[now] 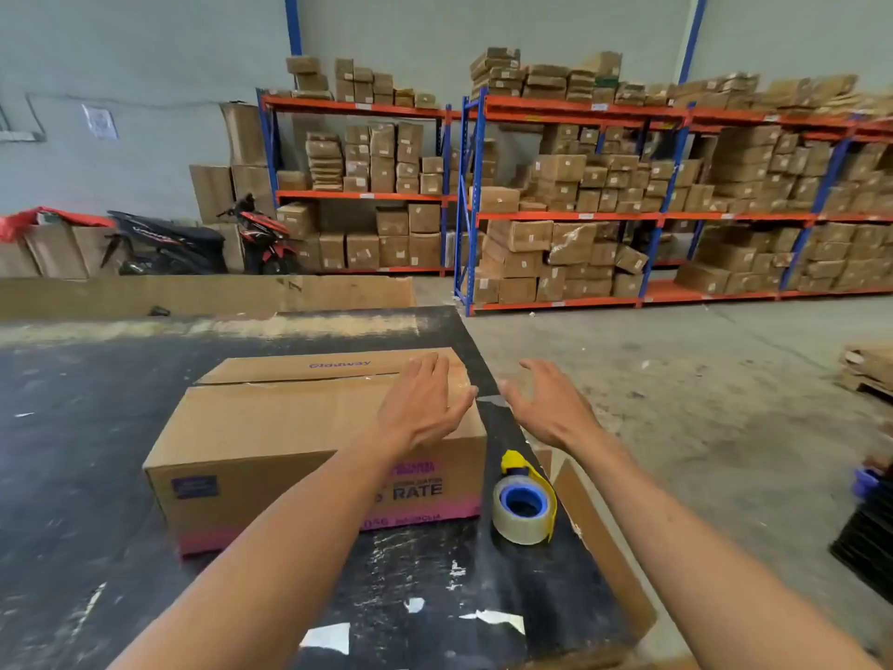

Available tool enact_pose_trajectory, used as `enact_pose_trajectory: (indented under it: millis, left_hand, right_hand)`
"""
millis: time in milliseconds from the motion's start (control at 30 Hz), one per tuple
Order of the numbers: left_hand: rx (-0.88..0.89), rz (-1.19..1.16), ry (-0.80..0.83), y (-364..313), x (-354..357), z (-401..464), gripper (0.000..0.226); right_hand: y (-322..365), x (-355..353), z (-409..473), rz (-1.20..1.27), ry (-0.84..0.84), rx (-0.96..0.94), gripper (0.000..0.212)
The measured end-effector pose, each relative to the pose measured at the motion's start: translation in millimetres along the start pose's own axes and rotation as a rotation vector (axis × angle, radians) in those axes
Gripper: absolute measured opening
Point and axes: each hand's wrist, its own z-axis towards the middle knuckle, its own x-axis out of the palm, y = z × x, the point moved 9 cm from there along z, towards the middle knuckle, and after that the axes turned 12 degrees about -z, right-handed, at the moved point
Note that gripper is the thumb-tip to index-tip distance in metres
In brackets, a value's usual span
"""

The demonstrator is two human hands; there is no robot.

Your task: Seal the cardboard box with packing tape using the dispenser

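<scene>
A brown cardboard box (270, 427) with purple and pink print lies on the black table (72, 427), its top flaps folded down. My left hand (425, 403) hovers flat over the box's right end, fingers spread. My right hand (546, 403) is open just off the box's right side, holding nothing. A short strip of clear tape sticks out from the box's right edge between the two hands. The yellow tape dispenser (524, 505), loaded with a clear roll on a blue core, stands on the table by the box's near right corner.
The table's right edge runs close behind the dispenser, with cardboard sheets (604, 548) leaning against it. Beyond lie a concrete floor, blue and orange racks (628, 215) stacked with boxes, and two parked scooters (193, 244) at the far left.
</scene>
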Motion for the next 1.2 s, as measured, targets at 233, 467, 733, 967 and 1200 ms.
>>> enact_pose_trajectory:
  millis: [233, 467, 733, 967, 1200]
  left_hand:
    - [-0.083, 0.043, 0.065, 15.3, 71.0, 4.1, 0.09]
    - [-0.123, 0.119, 0.096, 27.1, 107.2, 3.5, 0.096]
    - [-0.118, 0.26, 0.157, 34.2, 116.1, 11.3, 0.112]
    - [-0.151, 0.313, 0.237, 35.4, 122.6, 12.2, 0.114]
    - [-0.207, 0.276, 0.228, 17.4, 125.3, 1.8, 0.114]
  right_hand:
    - [-59.9, 96.7, -21.0, -0.072, 0.244, 0.131, 0.073]
    - [-92.4, 166.6, -29.7, -0.159, 0.425, 0.199, 0.057]
    - [-107.7, 178.1, -27.6, -0.049, 0.433, 0.384, 0.035]
    - [-118.8, 141.6, -34.4, 0.631, 0.275, 0.632, 0.021]
    - [-94.5, 70.6, -15.2, 1.043, 0.235, 0.632, 0.023]
